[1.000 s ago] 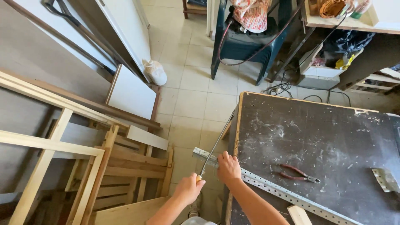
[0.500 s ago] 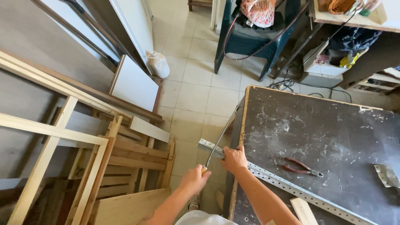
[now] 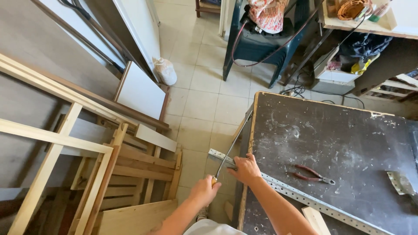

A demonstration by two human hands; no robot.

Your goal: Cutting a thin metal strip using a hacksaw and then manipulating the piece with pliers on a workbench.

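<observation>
My left hand (image 3: 202,190) is closed around the yellowish handle of a long thin metal tool (image 3: 233,146), a saw or a file, I cannot tell which. The tool runs up along the left edge of the dark worktable (image 3: 339,130). It crosses the end of a perforated metal strip (image 3: 305,198) that lies slantwise on the table and sticks out past its edge. My right hand (image 3: 246,169) grips and presses that strip down at the table edge, just right of the tool.
Red-handled pliers (image 3: 311,174) lie on the table right of my hand, with a metal bracket (image 3: 400,182) further right and a wood offcut (image 3: 315,219) near the front. Wooden frames and slats (image 3: 122,174) are stacked at the left. A green chair (image 3: 261,43) stands on the tiled floor behind.
My left hand has moved slightly forward with the tool along the table edge. My right hand stays on the strip. The view has shifted a little.
</observation>
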